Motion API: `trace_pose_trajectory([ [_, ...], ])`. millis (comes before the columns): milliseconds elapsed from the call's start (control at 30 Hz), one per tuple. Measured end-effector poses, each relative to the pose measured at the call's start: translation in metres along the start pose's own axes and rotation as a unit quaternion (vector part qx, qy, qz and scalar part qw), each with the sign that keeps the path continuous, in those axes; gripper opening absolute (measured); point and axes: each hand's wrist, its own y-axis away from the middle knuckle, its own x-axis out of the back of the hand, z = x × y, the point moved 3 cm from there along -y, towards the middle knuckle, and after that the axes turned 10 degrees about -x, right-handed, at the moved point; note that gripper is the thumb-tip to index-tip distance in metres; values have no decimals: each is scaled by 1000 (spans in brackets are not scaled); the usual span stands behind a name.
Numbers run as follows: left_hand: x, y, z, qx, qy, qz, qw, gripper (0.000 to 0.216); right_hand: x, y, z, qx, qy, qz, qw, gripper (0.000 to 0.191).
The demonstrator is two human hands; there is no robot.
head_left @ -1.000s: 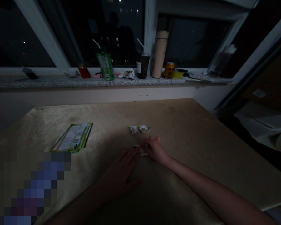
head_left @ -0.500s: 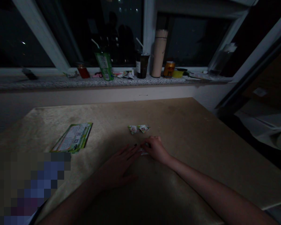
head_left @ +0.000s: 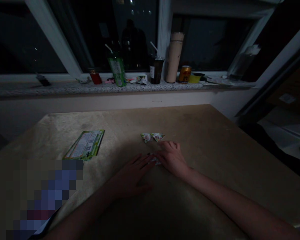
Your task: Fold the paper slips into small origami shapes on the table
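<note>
A small folded piece of printed paper (head_left: 155,160) lies on the table between my two hands, mostly covered by fingers. My left hand (head_left: 132,175) rests flat, palm down, its outstretched fingertips on the paper's left side. From the right, my right hand (head_left: 173,158) has its fingers bent and closed down at the paper's edge; the contact is partly hidden and dim. Just beyond the hands are two small folded paper triangles, a left triangle (head_left: 146,137) and a right triangle (head_left: 157,136), green and white, side by side. A stack of green printed leaflets (head_left: 86,145) lies to the left.
The brown table (head_left: 215,150) meets a wall below a granite windowsill (head_left: 140,87). On the sill stand a green cup (head_left: 117,70), a dark cup (head_left: 156,71), a tall thermos (head_left: 174,58), an orange can (head_left: 185,74) and a red jar (head_left: 96,76). A blurred patch covers the lower left.
My right hand has shifted, its fingers now spread lower over the paper instead of drawn into a tight pinch. My left hand stays flat. The whole view has shifted slightly.
</note>
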Motion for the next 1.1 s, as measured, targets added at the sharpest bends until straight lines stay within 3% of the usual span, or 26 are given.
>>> trace_pose_trajectory([
  [67, 0, 0, 1, -3, 1, 5, 1000, 74, 8, 8, -1, 61, 27, -2, 998, 24],
  [167, 0, 0, 0, -7, 4, 9, 1000, 75, 12, 22, 3, 170, 13, -99, 980, 39],
  [233, 1, 0, 0, -7, 3, 7, 1000, 76, 12, 29, 8, 198, 2, -145, 969, 47],
  [500, 5, 0, 0, -14, 2, -16, 1000, 76, 17, 35, 13, 190, -29, -199, 961, 59],
  [833, -1, 5, 1, -8, -84, -14, 996, 67, 18, 34, 10, 166, -41, -175, 969, 50],
  [1100, 11, 17, -8, -27, -67, -4, 997, 50, 15, 33, 11, 176, -36, -160, 971, 51],
])
